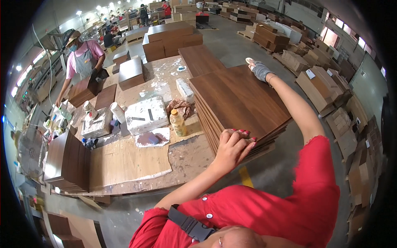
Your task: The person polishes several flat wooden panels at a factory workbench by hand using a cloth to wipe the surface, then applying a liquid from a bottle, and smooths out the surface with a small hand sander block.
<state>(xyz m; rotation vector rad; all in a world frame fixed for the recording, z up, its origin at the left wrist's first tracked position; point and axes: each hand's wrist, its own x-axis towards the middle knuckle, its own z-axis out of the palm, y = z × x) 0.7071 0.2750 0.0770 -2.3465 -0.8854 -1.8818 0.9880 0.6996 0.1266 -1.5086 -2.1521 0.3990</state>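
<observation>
Now | left hand: on brown panel | carton label: white, unreadable

- Smooth grey floor, with a short yellow marking beside the workbench
- Worn, paint-spattered bench top, wide and brown, at left of centre
- Pale wall curving down the right side through the fisheye lens
- Bright windows high at upper right, glaring white
- Small glowing lamps in the upper left, over the far end of a deep hall
- Stacks of brown boards and cartons on low pallets along the right side, more toward the back
</observation>
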